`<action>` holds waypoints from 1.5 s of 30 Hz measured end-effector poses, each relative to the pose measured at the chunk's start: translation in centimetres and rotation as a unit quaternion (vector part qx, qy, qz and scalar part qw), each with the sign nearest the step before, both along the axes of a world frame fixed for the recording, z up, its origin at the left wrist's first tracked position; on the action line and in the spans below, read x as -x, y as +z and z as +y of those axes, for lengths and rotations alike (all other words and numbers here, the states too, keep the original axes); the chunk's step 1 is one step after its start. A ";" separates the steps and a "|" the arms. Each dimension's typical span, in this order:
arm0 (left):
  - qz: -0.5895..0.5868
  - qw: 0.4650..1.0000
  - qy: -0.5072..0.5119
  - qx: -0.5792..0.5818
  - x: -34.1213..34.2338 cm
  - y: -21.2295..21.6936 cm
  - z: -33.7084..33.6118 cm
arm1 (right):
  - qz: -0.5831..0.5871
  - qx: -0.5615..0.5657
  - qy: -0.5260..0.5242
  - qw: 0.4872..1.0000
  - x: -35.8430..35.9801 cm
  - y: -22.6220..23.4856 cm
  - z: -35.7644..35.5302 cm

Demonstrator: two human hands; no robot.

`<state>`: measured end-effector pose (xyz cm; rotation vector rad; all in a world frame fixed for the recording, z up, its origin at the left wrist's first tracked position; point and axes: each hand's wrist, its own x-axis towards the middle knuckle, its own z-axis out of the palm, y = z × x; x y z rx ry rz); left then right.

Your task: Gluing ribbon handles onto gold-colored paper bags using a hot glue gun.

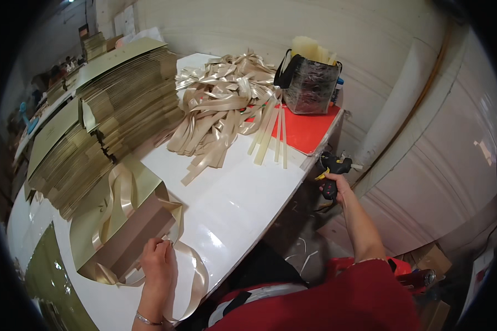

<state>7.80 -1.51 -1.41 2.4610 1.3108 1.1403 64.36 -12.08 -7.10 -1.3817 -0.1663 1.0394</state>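
Your left hand presses down on the gold ribbon at the near end of the flat gold box, fingers together and curled onto the ribbon where it crosses the box edge. That box lies on the white bench, near its front edge, with the ribbon looped over its top and trailing off toward you in a wide loop.

Your right hand is off the bench, to the right of the box and past the bench edge, fingers clamped round the handle of a black glue gun with yellow trim. The nozzle points away from the bench.

Behind the box, a loose pile of gold ribbon bows spreads over the bench middle, some strips hanging onto a red mat. On that mat, far right of the box, stands a dark clear-wrapped container with pale sticks poking out the top.

Left of and behind the box, tall stacks of flattened gold cartons lean in rows.
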 end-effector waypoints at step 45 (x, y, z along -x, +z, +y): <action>0.078 0.987 0.136 0.034 11.2 0.1 -2.5 | -0.001 -0.083 0.638 0.765 39.7 10.5 4.2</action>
